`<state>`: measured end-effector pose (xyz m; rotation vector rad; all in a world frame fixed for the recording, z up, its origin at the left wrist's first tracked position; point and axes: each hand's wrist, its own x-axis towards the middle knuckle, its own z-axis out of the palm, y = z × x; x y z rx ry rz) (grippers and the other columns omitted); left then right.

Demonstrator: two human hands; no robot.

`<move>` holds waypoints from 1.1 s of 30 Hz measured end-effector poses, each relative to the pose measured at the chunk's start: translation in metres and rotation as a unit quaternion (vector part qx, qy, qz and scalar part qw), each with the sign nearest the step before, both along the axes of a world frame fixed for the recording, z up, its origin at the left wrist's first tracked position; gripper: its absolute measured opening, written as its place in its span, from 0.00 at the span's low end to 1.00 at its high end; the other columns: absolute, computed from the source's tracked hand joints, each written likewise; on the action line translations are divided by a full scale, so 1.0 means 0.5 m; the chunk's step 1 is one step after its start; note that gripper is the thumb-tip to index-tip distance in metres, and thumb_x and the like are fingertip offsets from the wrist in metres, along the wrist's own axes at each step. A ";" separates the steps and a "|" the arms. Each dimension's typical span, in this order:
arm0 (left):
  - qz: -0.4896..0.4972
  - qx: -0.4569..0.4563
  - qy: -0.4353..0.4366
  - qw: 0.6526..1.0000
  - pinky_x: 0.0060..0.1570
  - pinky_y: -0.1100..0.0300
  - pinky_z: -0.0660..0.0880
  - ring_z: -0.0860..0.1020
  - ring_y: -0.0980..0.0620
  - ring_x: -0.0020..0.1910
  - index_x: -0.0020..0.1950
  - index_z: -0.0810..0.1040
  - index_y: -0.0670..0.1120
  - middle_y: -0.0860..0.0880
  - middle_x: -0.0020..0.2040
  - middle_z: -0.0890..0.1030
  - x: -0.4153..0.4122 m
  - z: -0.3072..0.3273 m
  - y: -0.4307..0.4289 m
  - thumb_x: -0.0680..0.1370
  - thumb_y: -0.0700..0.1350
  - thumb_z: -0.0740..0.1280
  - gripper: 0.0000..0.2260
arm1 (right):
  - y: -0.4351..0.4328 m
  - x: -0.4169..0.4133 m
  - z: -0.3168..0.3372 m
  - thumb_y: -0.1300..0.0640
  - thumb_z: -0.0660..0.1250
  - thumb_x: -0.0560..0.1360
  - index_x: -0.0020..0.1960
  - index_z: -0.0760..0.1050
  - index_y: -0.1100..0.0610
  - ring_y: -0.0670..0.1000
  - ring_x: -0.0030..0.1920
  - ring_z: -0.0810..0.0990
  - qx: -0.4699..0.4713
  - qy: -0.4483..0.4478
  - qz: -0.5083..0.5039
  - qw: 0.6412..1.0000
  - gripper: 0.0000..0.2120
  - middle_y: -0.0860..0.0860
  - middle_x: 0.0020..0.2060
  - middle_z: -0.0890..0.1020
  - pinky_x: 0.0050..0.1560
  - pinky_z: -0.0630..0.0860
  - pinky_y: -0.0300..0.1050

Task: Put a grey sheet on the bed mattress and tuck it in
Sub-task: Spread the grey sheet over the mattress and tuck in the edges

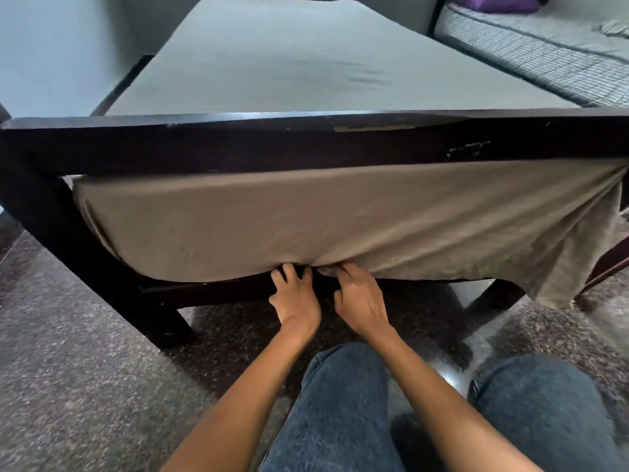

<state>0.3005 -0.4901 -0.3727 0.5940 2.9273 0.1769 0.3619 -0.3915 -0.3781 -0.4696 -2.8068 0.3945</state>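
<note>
Bed top carries the grey sheet; your right hand pinches its hem, left hand grip unclear; 3 o'clock corner hangs untucked.

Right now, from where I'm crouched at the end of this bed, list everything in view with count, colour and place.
sheet: one, grey, spread on top and down the near end; right corner hangs loose.
frame: one, dark brown, rail across the near end, legs on the floor.
second mattress: one, grey checked, upper right.
pillow: one, purple, top right edge, on the second mattress.
floor: one, speckled grey, under and around the frame.
wall: one, pale blue-grey, upper left.
jeans: two legs, blue, bottom centre and right.
left hand: one, centre, fingertips at the sheet's lower edge.
right hand: one, beside the left, fingers curled on a bunched fold of sheet.
</note>
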 end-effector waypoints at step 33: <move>-0.198 0.125 0.065 0.970 0.71 0.54 0.58 0.65 0.49 0.71 0.73 0.66 0.45 0.47 0.72 0.67 0.043 -0.028 0.093 0.70 0.39 0.63 0.30 | 0.173 0.094 0.000 0.63 0.58 0.68 0.53 0.81 0.61 0.56 0.52 0.81 -0.177 0.147 -0.086 0.969 0.18 0.57 0.50 0.83 0.56 0.70 0.41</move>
